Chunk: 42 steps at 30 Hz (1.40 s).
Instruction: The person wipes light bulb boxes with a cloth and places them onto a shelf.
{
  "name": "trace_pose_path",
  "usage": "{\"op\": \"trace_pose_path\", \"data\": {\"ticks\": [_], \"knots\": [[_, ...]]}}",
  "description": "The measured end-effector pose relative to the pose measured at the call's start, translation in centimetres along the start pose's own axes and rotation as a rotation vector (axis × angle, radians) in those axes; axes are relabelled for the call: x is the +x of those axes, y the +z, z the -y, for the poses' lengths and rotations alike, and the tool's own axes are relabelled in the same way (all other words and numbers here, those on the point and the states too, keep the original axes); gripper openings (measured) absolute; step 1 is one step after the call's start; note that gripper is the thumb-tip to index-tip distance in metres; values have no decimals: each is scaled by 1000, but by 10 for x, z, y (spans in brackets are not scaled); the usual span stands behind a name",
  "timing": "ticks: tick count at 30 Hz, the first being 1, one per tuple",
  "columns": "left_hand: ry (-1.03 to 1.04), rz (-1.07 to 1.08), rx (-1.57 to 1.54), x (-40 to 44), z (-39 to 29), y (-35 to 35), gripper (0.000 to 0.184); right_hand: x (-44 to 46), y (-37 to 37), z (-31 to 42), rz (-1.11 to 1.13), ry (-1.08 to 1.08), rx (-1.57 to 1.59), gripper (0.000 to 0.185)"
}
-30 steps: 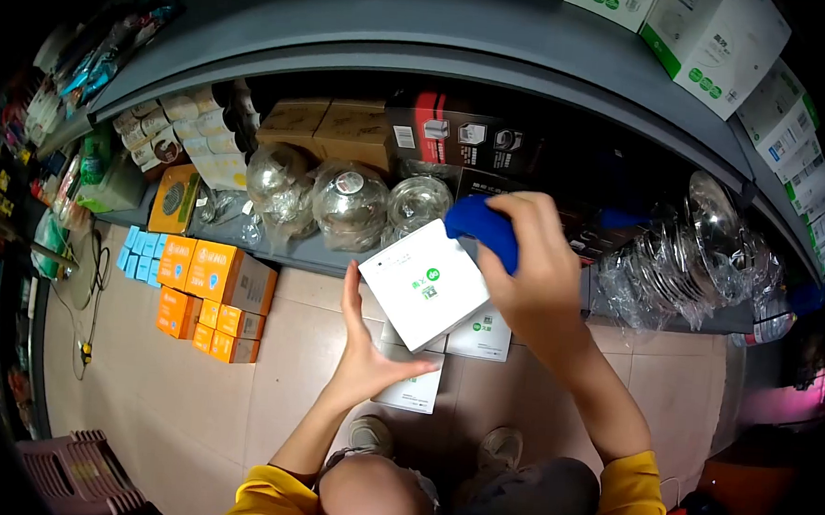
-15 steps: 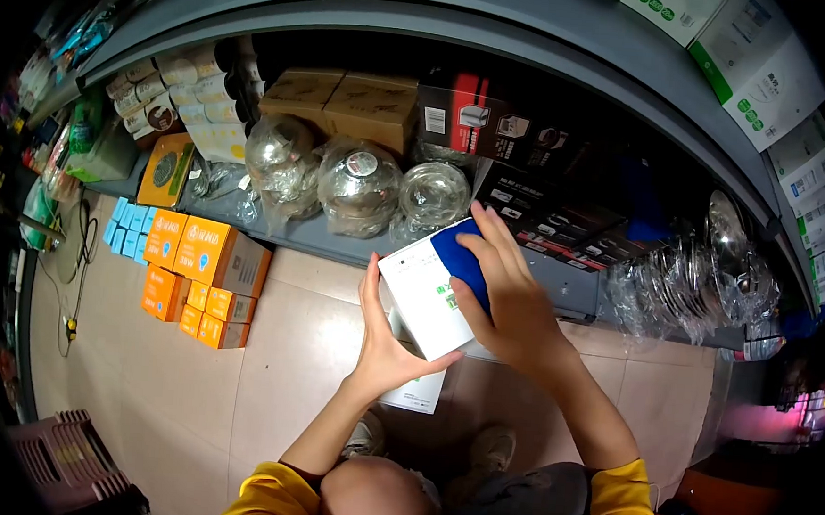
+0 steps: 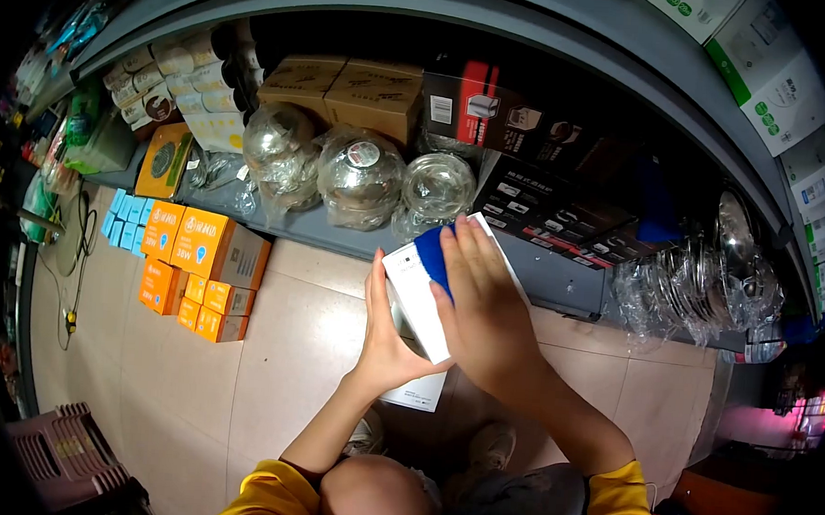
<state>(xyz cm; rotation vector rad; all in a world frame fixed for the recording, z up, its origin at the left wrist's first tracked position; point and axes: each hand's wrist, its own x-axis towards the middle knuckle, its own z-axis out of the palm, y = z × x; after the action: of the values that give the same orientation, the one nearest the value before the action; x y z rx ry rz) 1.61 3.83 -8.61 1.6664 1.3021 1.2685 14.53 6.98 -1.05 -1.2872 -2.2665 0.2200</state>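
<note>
My left hand (image 3: 380,350) grips a white box (image 3: 421,305) by its near left side, thumb along the lower edge and fingers along the far left edge. A dark blue cloth (image 3: 433,259) lies against the top of this box. My right hand (image 3: 489,324) presses the cloth onto the box, its fingers together and stretched over it, covering most of the printing. Below the held box, another white box (image 3: 417,392) stands on the floor, partly hidden by my left hand.
Orange boxes (image 3: 210,245) and small light-blue boxes (image 3: 129,221) are stacked on the floor at left. The low grey shelf (image 3: 562,290) ahead bears plastic-wrapped metal bowls (image 3: 361,179), black cartons (image 3: 539,204) and wrapped metal lids (image 3: 694,284). A brown plastic crate (image 3: 70,454) stands lower left.
My right hand has slid left across the box's top with the blue cloth and now covers the green printing. The box has turned slightly; my left hand keeps its grip.
</note>
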Motion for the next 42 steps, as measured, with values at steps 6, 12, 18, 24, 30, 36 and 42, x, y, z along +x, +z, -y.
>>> {"op": "trace_pose_path", "data": {"ticks": [6,12,18,24,30,36,42], "knots": [[51,1,3,1,4,-1,126,4,-3,10,63,-80,134,45],[61,38,27,-2,11,0,118,5,-11,2,199,-192,402,43],[-48,31,-108,-4,16,2,126,-4,-17,2,271,-269,458,40],[-18,-7,-75,-4,11,-2,130,-19,-27,4,310,-309,424,41],[-123,-22,-206,-5,15,2,122,-34,-41,4,347,-311,383,36],[-86,-49,-194,-3,11,0,126,-45,-53,-14,287,-197,354,36],[-9,13,-33,-1,4,-2,131,-46,-55,-26,50,12,325,35]]}}
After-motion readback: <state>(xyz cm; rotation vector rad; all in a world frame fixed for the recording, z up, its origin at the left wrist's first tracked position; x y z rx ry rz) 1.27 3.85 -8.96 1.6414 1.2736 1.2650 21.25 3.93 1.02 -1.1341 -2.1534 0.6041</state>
